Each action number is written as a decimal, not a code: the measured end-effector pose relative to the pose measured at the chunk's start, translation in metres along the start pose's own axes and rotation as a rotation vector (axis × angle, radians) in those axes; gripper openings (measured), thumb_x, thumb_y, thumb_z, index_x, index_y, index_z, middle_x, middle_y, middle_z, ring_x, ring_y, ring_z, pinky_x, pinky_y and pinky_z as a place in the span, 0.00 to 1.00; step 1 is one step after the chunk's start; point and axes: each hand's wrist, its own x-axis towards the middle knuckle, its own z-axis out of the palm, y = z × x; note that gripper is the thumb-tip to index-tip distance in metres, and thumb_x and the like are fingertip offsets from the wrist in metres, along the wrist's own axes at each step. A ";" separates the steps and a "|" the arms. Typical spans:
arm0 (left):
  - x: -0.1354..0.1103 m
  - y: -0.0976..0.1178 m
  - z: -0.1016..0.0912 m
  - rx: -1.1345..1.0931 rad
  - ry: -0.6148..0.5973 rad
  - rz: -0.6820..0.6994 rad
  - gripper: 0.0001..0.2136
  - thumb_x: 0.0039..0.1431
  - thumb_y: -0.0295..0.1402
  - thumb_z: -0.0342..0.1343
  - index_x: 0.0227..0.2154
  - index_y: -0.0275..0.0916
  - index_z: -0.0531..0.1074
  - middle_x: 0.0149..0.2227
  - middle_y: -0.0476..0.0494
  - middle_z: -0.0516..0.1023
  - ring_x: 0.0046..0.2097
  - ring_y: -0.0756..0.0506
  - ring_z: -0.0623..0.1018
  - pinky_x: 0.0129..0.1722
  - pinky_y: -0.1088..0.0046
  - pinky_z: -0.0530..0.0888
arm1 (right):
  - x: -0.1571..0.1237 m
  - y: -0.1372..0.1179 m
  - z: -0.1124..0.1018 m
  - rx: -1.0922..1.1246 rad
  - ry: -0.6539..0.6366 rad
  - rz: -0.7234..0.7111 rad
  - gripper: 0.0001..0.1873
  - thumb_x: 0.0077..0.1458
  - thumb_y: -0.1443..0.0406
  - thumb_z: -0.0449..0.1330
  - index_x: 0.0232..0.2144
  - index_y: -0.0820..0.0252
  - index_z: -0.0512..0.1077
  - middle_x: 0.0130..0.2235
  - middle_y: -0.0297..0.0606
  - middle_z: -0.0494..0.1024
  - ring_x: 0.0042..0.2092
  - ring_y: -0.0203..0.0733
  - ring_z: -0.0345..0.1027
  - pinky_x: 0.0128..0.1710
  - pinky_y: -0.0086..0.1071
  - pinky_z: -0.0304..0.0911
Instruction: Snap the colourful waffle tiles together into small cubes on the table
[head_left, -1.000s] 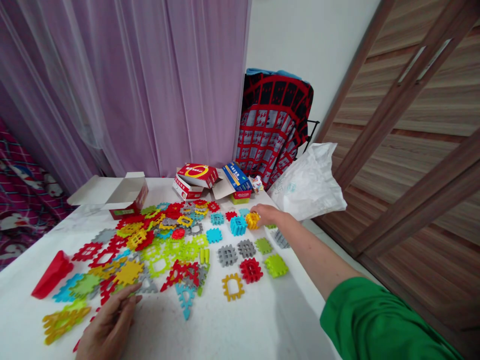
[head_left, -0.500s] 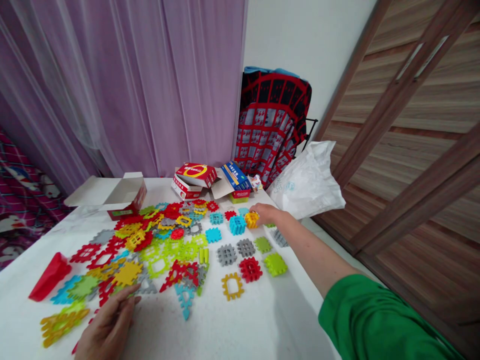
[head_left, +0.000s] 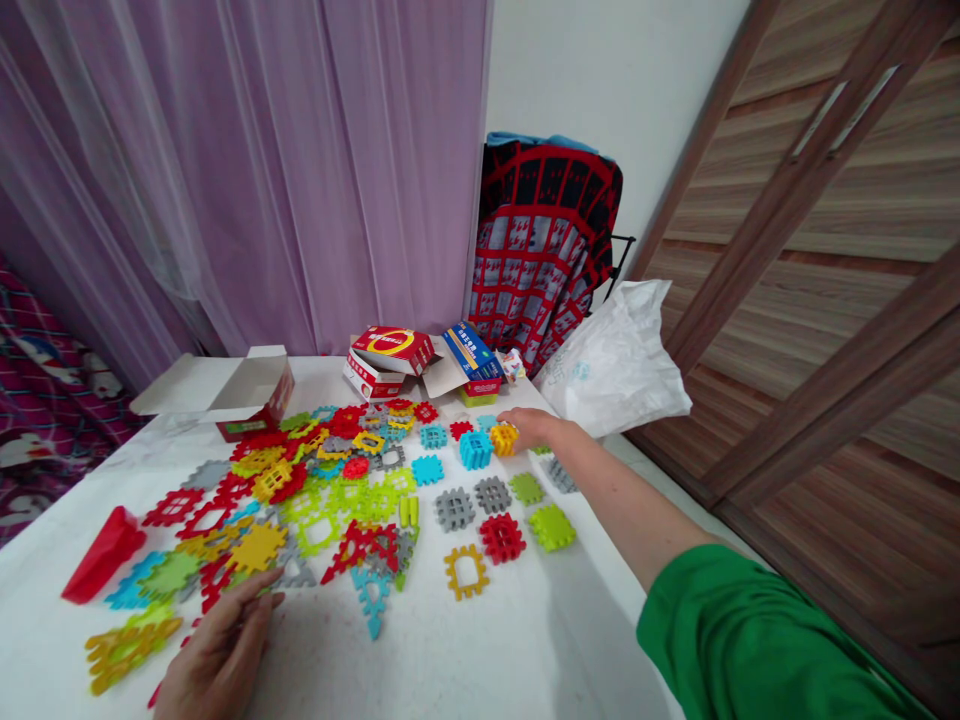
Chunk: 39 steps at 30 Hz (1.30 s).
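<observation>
At the far right of the sorted tiles, my right hand (head_left: 531,428) is closed on a small stack of yellow interlocking tiles (head_left: 504,440); its fingertips are partly hidden. A blue stack of tiles (head_left: 475,450) stands just left of it. My left hand (head_left: 221,645) lies at the near edge of the mixed pile, fingers loosely stretched, holding nothing that shows. Its fingertips are close to a grey tile (head_left: 298,570) and a yellow tile (head_left: 257,547). Between the hands lie red tiles (head_left: 502,538), a grey stack (head_left: 454,510), green tiles (head_left: 552,527) and a yellow frame tile (head_left: 466,572).
Behind the pile stand an open carton (head_left: 255,395), a red box (head_left: 394,350) and a blue box (head_left: 471,350). A white plastic bag (head_left: 611,365) sits by the table's right edge. A red folded piece (head_left: 105,555) lies at the left of the white table (head_left: 465,660).
</observation>
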 end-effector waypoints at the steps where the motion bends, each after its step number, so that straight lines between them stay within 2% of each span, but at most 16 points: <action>1: 0.000 0.000 0.000 -0.001 0.001 0.007 0.23 0.40 0.52 0.57 0.37 0.45 0.77 0.33 0.48 0.83 0.35 0.42 0.81 0.29 0.71 0.77 | 0.000 0.000 0.000 0.000 0.003 -0.003 0.42 0.38 0.63 0.68 0.58 0.49 0.62 0.54 0.41 0.71 0.51 0.49 0.68 0.49 0.35 0.63; 8: -0.001 0.000 0.000 -0.015 -0.001 0.006 0.23 0.41 0.53 0.57 0.37 0.45 0.77 0.31 0.48 0.83 0.31 0.43 0.81 0.27 0.72 0.77 | 0.003 0.002 0.004 -0.015 0.007 -0.020 0.40 0.38 0.64 0.68 0.56 0.49 0.65 0.53 0.40 0.73 0.51 0.50 0.69 0.49 0.35 0.63; 13: 0.000 -0.001 -0.001 0.014 0.001 -0.013 0.23 0.41 0.53 0.56 0.37 0.45 0.77 0.33 0.47 0.83 0.35 0.42 0.81 0.31 0.71 0.78 | 0.004 0.002 0.005 -0.015 0.011 -0.037 0.39 0.38 0.64 0.68 0.56 0.53 0.66 0.53 0.43 0.73 0.51 0.50 0.69 0.49 0.36 0.63; 19: 0.000 -0.001 -0.001 0.017 -0.018 -0.017 0.23 0.40 0.54 0.57 0.37 0.45 0.78 0.33 0.47 0.83 0.34 0.42 0.81 0.28 0.71 0.77 | 0.003 0.003 0.004 0.006 0.023 -0.024 0.40 0.37 0.64 0.69 0.56 0.51 0.66 0.53 0.41 0.73 0.51 0.50 0.69 0.49 0.36 0.64; 23: 0.000 0.003 0.001 0.027 0.013 -0.007 0.25 0.40 0.56 0.56 0.36 0.44 0.78 0.32 0.47 0.82 0.31 0.43 0.80 0.25 0.71 0.76 | -0.003 0.009 -0.005 0.034 0.069 -0.018 0.39 0.39 0.66 0.67 0.57 0.53 0.65 0.54 0.43 0.71 0.52 0.50 0.68 0.51 0.35 0.63; 29: 0.002 0.000 0.001 0.047 0.007 0.039 0.23 0.42 0.54 0.55 0.35 0.44 0.78 0.29 0.48 0.82 0.26 0.45 0.78 0.24 0.72 0.75 | -0.027 0.015 -0.034 0.049 0.238 -0.005 0.28 0.50 0.68 0.59 0.55 0.56 0.67 0.57 0.42 0.69 0.58 0.49 0.61 0.57 0.35 0.56; 32: 0.003 -0.003 0.003 0.041 0.019 0.055 0.21 0.43 0.52 0.56 0.36 0.43 0.77 0.29 0.47 0.82 0.27 0.45 0.78 0.25 0.72 0.75 | -0.040 0.003 -0.041 0.048 0.312 -0.033 0.24 0.53 0.68 0.56 0.54 0.57 0.68 0.57 0.41 0.69 0.58 0.47 0.61 0.58 0.36 0.55; 36: 0.002 -0.007 0.007 -0.005 0.023 0.083 0.22 0.46 0.50 0.54 0.38 0.41 0.77 0.29 0.46 0.82 0.25 0.46 0.78 0.25 0.71 0.76 | -0.050 -0.029 -0.032 0.085 0.372 -0.132 0.22 0.54 0.68 0.55 0.51 0.59 0.70 0.55 0.43 0.71 0.56 0.46 0.63 0.57 0.37 0.57; 39: 0.000 -0.008 0.010 -0.009 0.037 0.122 0.20 0.50 0.48 0.52 0.39 0.41 0.76 0.38 0.43 0.82 0.33 0.44 0.80 0.28 0.70 0.76 | -0.055 -0.059 -0.019 0.105 0.367 -0.215 0.20 0.53 0.69 0.54 0.49 0.58 0.72 0.53 0.42 0.73 0.55 0.46 0.65 0.56 0.37 0.58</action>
